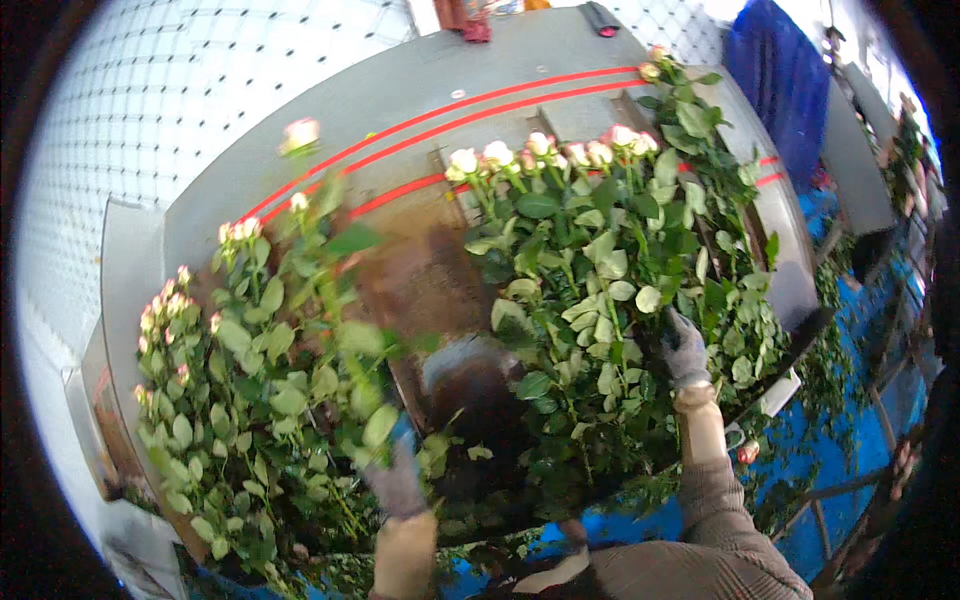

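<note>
My left hand, in a grey glove and smeared by motion, is closed round the lower stem of a leafy rose. The rose's pale pink-white bloom points up and away, blurred too. My right hand, also gloved in grey, is at the near right side of a row of cut roses. Its fingers are curled in among the leaves, and what they grip is hidden. Another heap of cut roses lies to the left of my left hand, blooms facing the far side.
The grey metal bench has red stripes and raised dividers. More roses lie along its right side. Blue sheeting strewn with leaves covers the floor at right. A white netted surface stands behind, and a blue cloth hangs far right.
</note>
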Action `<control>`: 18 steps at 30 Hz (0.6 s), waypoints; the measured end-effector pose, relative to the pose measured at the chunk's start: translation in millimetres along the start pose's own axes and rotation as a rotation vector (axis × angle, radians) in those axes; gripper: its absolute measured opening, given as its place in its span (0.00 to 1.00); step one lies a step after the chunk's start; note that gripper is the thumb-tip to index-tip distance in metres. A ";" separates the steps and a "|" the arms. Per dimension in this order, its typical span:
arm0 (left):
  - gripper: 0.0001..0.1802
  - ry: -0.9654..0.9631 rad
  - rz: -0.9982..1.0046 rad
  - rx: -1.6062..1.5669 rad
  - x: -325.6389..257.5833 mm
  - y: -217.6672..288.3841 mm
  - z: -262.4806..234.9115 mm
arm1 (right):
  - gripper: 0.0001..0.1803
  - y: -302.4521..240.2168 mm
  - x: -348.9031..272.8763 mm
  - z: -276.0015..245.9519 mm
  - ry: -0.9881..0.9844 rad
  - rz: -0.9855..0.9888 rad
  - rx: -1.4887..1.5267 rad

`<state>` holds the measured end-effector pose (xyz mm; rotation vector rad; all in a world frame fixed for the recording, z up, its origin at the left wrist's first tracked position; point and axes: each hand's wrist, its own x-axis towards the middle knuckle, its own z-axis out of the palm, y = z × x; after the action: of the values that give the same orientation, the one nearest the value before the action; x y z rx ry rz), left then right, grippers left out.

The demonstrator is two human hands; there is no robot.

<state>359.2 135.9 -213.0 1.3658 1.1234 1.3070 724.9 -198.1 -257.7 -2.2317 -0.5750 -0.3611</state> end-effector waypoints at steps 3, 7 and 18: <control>0.45 -0.142 -0.054 0.116 -3.8 -11.9 34.3 | 0.41 -83.2 -17.1 -45.2 -0.055 -0.015 -0.115; 0.55 -0.500 -0.370 0.067 -46.8 -25.5 52.3 | 0.31 -134.7 -55.0 -93.6 0.123 -0.167 -0.110; 0.17 -0.521 -0.533 -0.455 -96.3 -12.6 27.3 | 0.31 -238.9 -109.1 82.4 -0.369 -0.363 0.425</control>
<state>383.8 42.7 -242.8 0.9011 0.6991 0.6975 515.4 -26.7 -208.0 -1.7841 -1.1458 0.0046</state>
